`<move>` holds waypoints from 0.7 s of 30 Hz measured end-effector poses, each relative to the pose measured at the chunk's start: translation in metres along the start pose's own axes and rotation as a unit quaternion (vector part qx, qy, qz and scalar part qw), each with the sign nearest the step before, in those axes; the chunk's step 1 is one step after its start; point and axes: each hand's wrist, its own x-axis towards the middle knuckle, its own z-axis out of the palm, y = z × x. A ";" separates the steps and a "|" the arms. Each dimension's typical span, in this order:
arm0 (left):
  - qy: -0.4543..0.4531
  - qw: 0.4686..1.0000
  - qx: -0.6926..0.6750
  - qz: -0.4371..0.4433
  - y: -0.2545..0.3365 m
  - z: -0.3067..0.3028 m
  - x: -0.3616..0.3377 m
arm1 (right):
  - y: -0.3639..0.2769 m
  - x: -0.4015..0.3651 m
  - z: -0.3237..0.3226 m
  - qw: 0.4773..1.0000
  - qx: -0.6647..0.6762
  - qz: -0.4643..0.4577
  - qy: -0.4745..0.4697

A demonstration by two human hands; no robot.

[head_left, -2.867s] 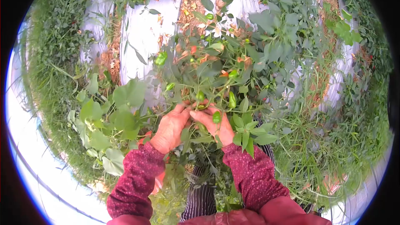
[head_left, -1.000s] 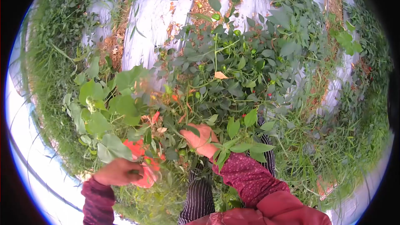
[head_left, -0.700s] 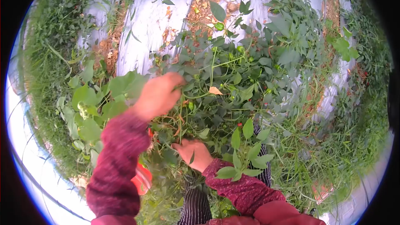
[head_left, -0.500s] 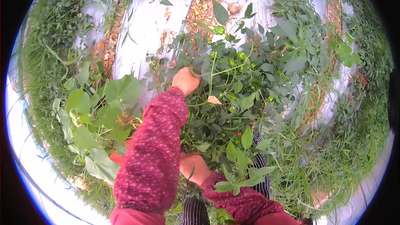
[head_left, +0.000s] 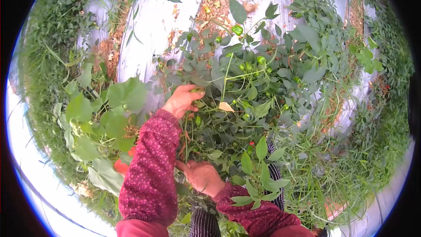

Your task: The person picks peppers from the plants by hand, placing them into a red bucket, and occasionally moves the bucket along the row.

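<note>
My left hand (head_left: 180, 101) is closed at the left side of a bushy pepper plant (head_left: 245, 87). Its thumb and fingers pinch what looks like a small green pepper (head_left: 197, 90), mostly covered by the fingertips. Just below hangs another green pepper (head_left: 198, 120). Lower down, my right hand (head_left: 202, 177) reaches left into the stems, its fingers bent together and partly hidden by leaves; what they grip, if anything, cannot be made out. Higher on the plant, a larger green pepper (head_left: 237, 30) and several smaller ones show among the leaves.
A broad-leaved plant (head_left: 127, 94) grows on the left, with something orange-red (head_left: 122, 166) behind my left sleeve. Pale plastic sheeting (head_left: 160, 30) covers the ground between rows. Leafy shoots (head_left: 258, 175) rise before my striped trouser leg (head_left: 205, 221). A red pepper (head_left: 251, 143) shows nearby.
My left hand has drawn down and left out of the foliage, and its thumb and fingers now show around something green. My right hand has shifted slightly left, its fingers reaching further out.
</note>
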 end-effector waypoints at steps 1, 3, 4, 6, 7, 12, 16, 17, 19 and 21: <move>-0.023 0.999 -0.019 0.018 -0.002 -0.002 -0.004 | 0.002 0.000 0.001 1.000 -0.001 -0.001 -0.003; -0.018 0.999 -0.022 0.015 -0.008 0.000 -0.015 | 0.005 -0.002 0.005 0.998 0.056 0.000 0.004; -0.009 0.999 -0.012 0.049 -0.013 -0.001 -0.019 | 0.005 -0.003 0.002 0.998 0.057 0.000 0.000; 0.005 0.996 0.005 0.087 -0.013 0.002 -0.035 | 0.004 -0.002 -0.014 0.992 0.125 -0.012 -0.003; 0.008 0.996 0.003 0.086 -0.019 0.003 -0.038 | 0.004 -0.001 -0.020 0.992 0.125 -0.014 -0.006; 0.044 0.983 0.062 0.168 -0.045 0.001 -0.053 | 0.027 0.008 -0.043 0.928 0.350 -0.012 0.127; 0.117 0.924 0.234 0.277 -0.055 0.011 -0.069 | 0.034 0.011 -0.054 0.838 0.456 0.174 0.245; 0.144 0.896 0.282 0.312 -0.056 0.014 -0.073 | 0.036 0.012 -0.054 0.829 0.462 0.185 0.256; 0.129 0.905 0.282 0.291 -0.059 0.021 -0.075 | 0.038 0.015 -0.054 0.832 0.433 0.201 0.282; 0.137 0.919 0.254 0.267 -0.064 0.029 -0.069 | 0.039 0.016 -0.055 0.834 0.437 0.204 0.269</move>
